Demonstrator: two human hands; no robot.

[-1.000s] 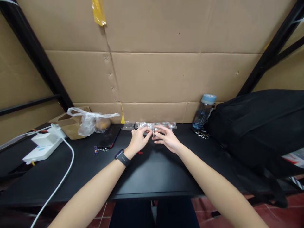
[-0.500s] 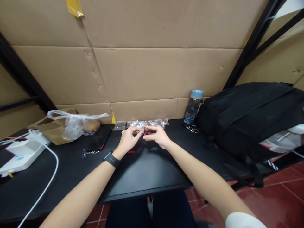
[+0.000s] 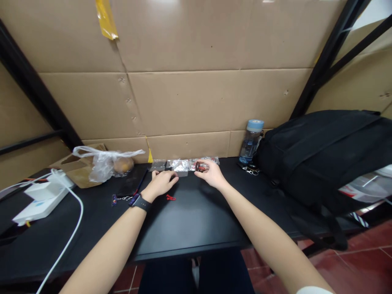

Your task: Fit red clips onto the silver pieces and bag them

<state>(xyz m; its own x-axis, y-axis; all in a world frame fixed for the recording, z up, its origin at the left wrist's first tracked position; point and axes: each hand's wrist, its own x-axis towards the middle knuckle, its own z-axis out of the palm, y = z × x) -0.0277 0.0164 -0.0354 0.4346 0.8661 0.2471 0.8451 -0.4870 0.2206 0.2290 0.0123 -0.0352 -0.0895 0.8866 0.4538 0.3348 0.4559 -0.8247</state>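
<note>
My left hand (image 3: pixel 161 182) lies on the black table (image 3: pixel 196 220), fingers loosely curled, close to a small clear packet (image 3: pixel 181 173) at the fingertips. A black watch sits on that wrist. My right hand (image 3: pixel 211 174) pinches a small dark and red item (image 3: pixel 201 166) just in front of a row of small clear plastic bags (image 3: pixel 186 164) lined up against the cardboard wall. A little red piece (image 3: pixel 170 198) rests on the table beside my left wrist.
A blue-capped water bottle (image 3: pixel 251 141) and a big black backpack (image 3: pixel 324 151) stand at the right, keys (image 3: pixel 249 170) in front of the bottle. At the left are a phone (image 3: pixel 132 180), a plastic bag with a round fruit (image 3: pixel 113 163), a paper bag, a white power strip (image 3: pixel 39 200) and a cable.
My hands have parted: the left dropped to the table, the right moved right toward the row of bags with the small item. The camera view shifted slightly.
</note>
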